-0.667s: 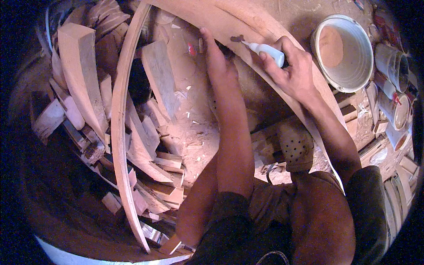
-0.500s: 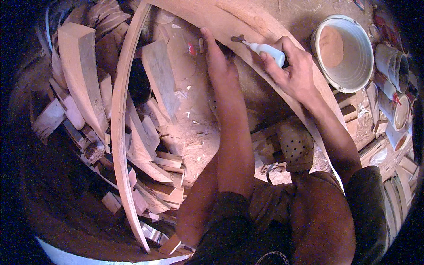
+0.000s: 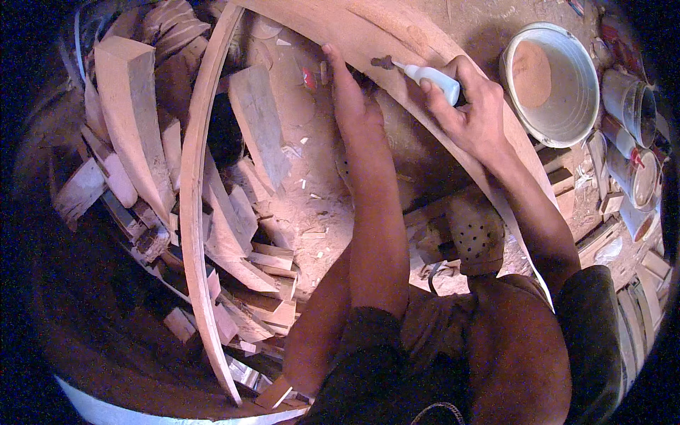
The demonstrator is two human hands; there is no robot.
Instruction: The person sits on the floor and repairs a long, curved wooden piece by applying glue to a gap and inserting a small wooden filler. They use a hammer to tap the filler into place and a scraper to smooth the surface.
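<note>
A broad curved wooden board (image 3: 304,15) runs diagonally from the top to the lower right. My right hand (image 3: 471,106) is closed around a pale blue squeeze bottle (image 3: 439,83), its thin nozzle at a small dark patch (image 3: 382,61) on the board's face. My left hand (image 3: 358,99) is at the board's inner edge, thumb extended up toward that edge, fingers mostly hidden. To their left stands a narrow curved wooden strip (image 3: 191,205).
Many cut wooden blocks (image 3: 127,120) are piled at the left. Wood scraps and chips lie on the dusty floor (image 3: 312,212). A bucket (image 3: 581,92) with tan material, metal cans (image 3: 641,177) and more offcuts are at the right. A perforated shoe (image 3: 474,234) is below the board.
The bottle and its nozzle in my right hand have shifted very slightly right along the dark patch, showing a little more of it. My left hand is almost unmoved.
</note>
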